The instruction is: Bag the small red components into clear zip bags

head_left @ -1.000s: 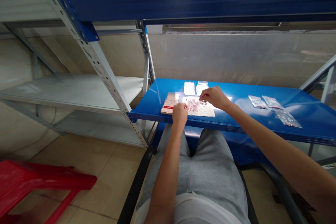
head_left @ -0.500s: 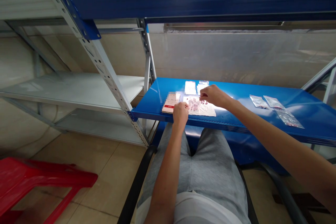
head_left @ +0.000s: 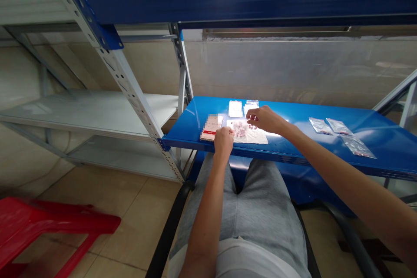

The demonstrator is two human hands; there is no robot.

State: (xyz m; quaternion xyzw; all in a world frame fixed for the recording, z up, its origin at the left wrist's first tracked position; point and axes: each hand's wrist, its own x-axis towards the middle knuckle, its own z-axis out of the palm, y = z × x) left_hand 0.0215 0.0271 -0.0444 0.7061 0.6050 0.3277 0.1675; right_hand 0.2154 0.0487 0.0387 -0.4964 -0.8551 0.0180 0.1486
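L hand [head_left: 223, 142] curled, fingers together, at near-left corner of white paper sheet [head_left: 254, 137], btw sheet & printed card [head_left: 211, 129] w/ red band; can't tell if it's clamped on anything. R hand [head_left: 265, 120] above far side of sheet, thumb & index close together, pinch-like, but too small to tell if anything's btw them. Small red pieces [head_left: 240, 129] lie scattered on sheet, which sits flat near front edge of blue steel shelf [head_left: 391, 150], right in front of seated person, prob. so both hands reach it easily. Card just left of sheet, likely kept close for reading. Two white packets [head_left: 235, 108] behind it. Three clear zip bags [head_left: 337, 126] w/ red bits lie well off to right, seemingly kept apart from loose pieces. Grey joggers [head_left: 260, 208] below shelf, red plastic stool [head_left: 55, 221] on tiled floor at left
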